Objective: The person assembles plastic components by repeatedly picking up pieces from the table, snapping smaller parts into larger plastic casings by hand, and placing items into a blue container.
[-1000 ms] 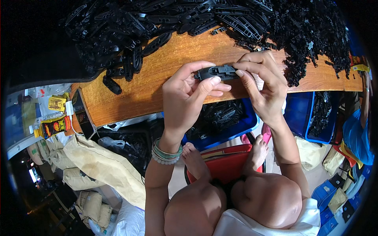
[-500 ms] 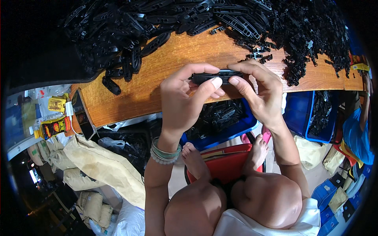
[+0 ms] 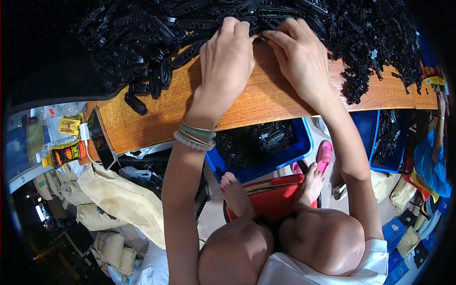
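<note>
At the near edge of a heap of long black plastic parts point(image 3: 190, 23), my left hand point(image 3: 227, 61) is bent downward. Its fingers are curled, their tips hidden among the parts. My right hand point(image 3: 304, 61) is across from it, thumb and fingers drawn together and slightly blurred. Between the two hands a small dark bit point(image 3: 259, 40) shows near the right fingertips. Whatever either hand grips is too hidden to name. Bangles and a beaded bracelet point(image 3: 195, 135) circle my left wrist.
Small black clips point(image 3: 365, 52) are heaped on the right of the wooden table point(image 3: 166, 111). Below the table edge, a blue bin point(image 3: 306, 142) holds black parts; another blue bin point(image 3: 373, 166) stands farther right. A phone point(image 3: 103, 145) is at the table's left end. A person in blue point(image 3: 434, 161) is far right.
Both hands have moved away from me, from the table's front edge to the heap. The long black part they held together is no longer visible between them.
</note>
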A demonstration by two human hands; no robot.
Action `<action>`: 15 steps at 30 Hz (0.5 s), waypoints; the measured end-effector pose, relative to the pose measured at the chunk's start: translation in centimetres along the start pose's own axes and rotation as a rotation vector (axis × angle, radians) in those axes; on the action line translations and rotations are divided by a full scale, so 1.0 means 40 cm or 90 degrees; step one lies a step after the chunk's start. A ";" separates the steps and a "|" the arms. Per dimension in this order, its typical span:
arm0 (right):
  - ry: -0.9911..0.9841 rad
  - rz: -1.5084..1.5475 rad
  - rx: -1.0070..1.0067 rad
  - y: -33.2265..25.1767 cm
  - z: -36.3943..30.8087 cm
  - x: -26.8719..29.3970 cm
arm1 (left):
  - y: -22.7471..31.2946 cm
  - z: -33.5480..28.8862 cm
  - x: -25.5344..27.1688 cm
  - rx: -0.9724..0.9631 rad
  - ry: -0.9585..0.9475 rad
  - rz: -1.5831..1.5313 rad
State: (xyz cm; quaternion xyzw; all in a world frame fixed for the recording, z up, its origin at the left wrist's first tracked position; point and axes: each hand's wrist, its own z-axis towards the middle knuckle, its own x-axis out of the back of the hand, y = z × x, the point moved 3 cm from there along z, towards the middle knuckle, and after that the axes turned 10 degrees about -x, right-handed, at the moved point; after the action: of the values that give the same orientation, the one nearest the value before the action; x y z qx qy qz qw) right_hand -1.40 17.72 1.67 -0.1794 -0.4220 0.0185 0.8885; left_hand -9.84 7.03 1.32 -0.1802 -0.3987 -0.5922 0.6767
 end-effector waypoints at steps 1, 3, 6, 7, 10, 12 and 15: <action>0.005 -0.071 0.031 -0.002 0.016 -0.010 | 0.002 0.005 -0.004 0.015 -0.033 0.069; -0.009 -0.112 0.042 -0.012 0.028 -0.021 | -0.005 0.007 -0.007 0.005 -0.030 0.085; -0.008 -0.124 0.080 -0.009 0.024 -0.031 | -0.015 -0.003 0.002 0.011 -0.034 0.103; 0.008 -0.096 0.107 -0.006 0.018 -0.030 | -0.015 -0.019 0.004 0.014 -0.070 0.098; -0.033 -0.042 0.089 -0.021 -0.020 -0.022 | -0.006 -0.081 0.022 0.048 -0.103 0.054; -0.042 0.028 0.070 -0.035 -0.049 -0.008 | -0.007 -0.092 0.024 0.081 -0.097 0.012; -0.053 0.167 0.028 -0.043 -0.086 0.008 | 0.000 -0.069 0.027 0.020 0.011 -0.015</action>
State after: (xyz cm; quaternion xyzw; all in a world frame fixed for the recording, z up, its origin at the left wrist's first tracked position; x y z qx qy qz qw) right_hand 1.18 15.12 0.49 -0.2124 -0.4310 0.1510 0.8639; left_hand -8.94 4.33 0.43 -0.1598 -0.4043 -0.5953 0.6758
